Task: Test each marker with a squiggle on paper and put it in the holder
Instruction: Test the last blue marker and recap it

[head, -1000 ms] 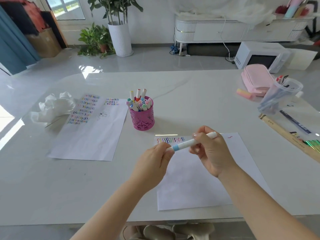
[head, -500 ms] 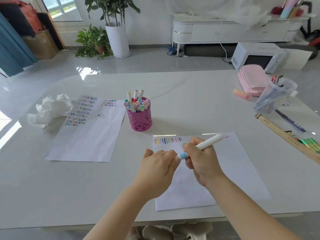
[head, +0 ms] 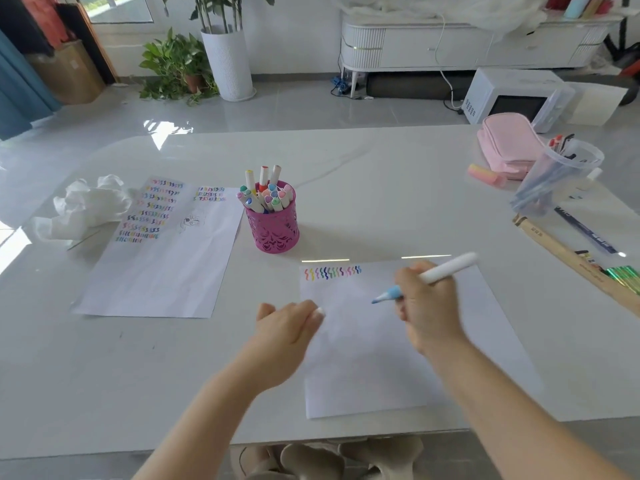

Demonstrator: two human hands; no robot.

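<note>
My right hand (head: 427,306) grips a white marker (head: 446,268) whose uncapped light-blue tip points left, just above the white paper (head: 363,362). A row of coloured squiggles (head: 332,273) runs along that paper's top left edge. My left hand (head: 284,327) hovers at the paper's left edge with its fingers curled; a small white piece, apparently the marker's cap, shows at its fingertips. Behind the paper to the left stands the pink holder (head: 273,230), filled with several markers.
A second sheet (head: 166,271) covered in squiggles lies at the left, with crumpled tissue (head: 86,206) beside it. At the right are a pink pencil case (head: 509,143), a pink eraser (head: 486,174), a clear cup (head: 554,178) of pens and a long wooden ruler (head: 571,261).
My hands have pulled apart: the cap came off in my left hand, and my right hand swung the marker right, baring its blue tip over the paper.
</note>
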